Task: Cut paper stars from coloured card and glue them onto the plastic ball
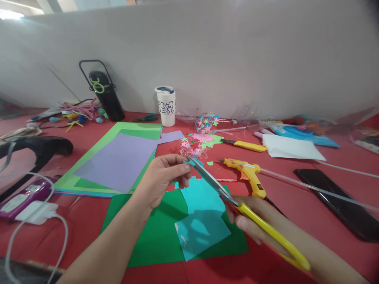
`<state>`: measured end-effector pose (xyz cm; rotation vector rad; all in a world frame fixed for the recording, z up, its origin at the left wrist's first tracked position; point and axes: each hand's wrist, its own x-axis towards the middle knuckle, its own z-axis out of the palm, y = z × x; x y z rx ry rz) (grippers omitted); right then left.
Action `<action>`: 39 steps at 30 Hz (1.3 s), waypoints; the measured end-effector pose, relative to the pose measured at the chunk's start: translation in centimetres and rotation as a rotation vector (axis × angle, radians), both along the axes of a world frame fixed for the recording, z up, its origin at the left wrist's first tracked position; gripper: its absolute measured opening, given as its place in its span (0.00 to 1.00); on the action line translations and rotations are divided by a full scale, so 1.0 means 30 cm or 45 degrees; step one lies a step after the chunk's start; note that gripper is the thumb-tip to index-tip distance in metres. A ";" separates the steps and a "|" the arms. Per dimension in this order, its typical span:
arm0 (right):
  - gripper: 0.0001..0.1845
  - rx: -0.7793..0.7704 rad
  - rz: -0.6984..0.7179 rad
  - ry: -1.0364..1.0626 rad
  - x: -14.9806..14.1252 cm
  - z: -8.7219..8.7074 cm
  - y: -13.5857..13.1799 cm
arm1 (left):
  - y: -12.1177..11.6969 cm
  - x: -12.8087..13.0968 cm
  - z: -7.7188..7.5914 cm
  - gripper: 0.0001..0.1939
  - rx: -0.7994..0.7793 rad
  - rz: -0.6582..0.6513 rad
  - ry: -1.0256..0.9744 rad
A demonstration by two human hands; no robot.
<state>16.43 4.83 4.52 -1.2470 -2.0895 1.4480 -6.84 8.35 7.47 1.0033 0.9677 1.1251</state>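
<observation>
A red surface (213, 272) is being backed by a pale wall (237, 51). Over the surface, a turquoise paper scrap (199, 161) is being pinched in the fingers of the left hand (161, 173), just right of their tips; it is being overlapped by the scissors (244, 210), their long axis slanting toward the right hand (247, 227), by whose curled fingers the handles are being gripped. Below, turquoise sheets (204, 238) are being carried by green paper (160, 232).

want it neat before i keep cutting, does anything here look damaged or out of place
Yes: the lower turquoise paper, on the dark green sheet, has pale, uneven marks at its left edge; torn or smeared, I can't tell. A loose light green scrap lies near the yellow glue gun.
</observation>
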 end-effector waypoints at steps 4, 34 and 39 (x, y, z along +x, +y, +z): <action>0.26 0.053 -0.046 -0.052 0.001 0.001 -0.002 | 0.004 -0.006 -0.004 0.05 -0.022 -0.017 0.013; 0.30 0.021 -0.153 0.123 -0.055 -0.021 -0.014 | -0.019 0.039 -0.023 0.06 0.119 0.186 -0.080; 0.29 0.021 -0.047 0.135 -0.034 -0.015 -0.011 | -0.014 0.019 -0.005 0.06 0.116 0.188 0.076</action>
